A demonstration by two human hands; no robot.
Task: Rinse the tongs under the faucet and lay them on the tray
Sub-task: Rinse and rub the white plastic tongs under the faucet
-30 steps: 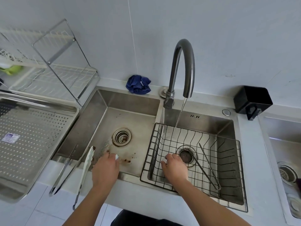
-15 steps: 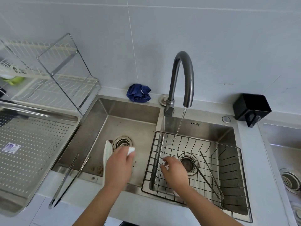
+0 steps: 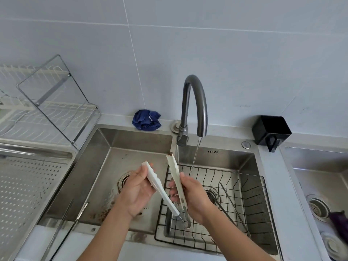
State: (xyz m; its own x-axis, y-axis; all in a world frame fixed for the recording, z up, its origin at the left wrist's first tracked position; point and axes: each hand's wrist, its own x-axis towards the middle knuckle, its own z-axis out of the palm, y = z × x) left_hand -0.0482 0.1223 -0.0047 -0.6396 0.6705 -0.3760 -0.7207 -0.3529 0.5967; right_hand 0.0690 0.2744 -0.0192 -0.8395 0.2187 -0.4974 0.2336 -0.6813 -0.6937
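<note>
White-armed tongs with scalloped tips and a metal hinge (image 3: 165,187) are spread in a V above the sink, brown-stained tips toward twelve o'clock, hinge toward six. The dark curved faucet (image 3: 195,104) runs at one o'clock. The perforated steel tray (image 3: 24,185) lies at nine o'clock.

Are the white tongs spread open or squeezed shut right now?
Spread open: the white tongs form a V, each arm held by one hand, left hand and right hand.

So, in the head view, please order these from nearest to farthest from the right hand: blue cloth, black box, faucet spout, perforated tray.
From the right hand:
1. Faucet spout, just above.
2. Blue cloth, behind, leftward.
3. Black box, back right.
4. Perforated tray, far left.
</note>
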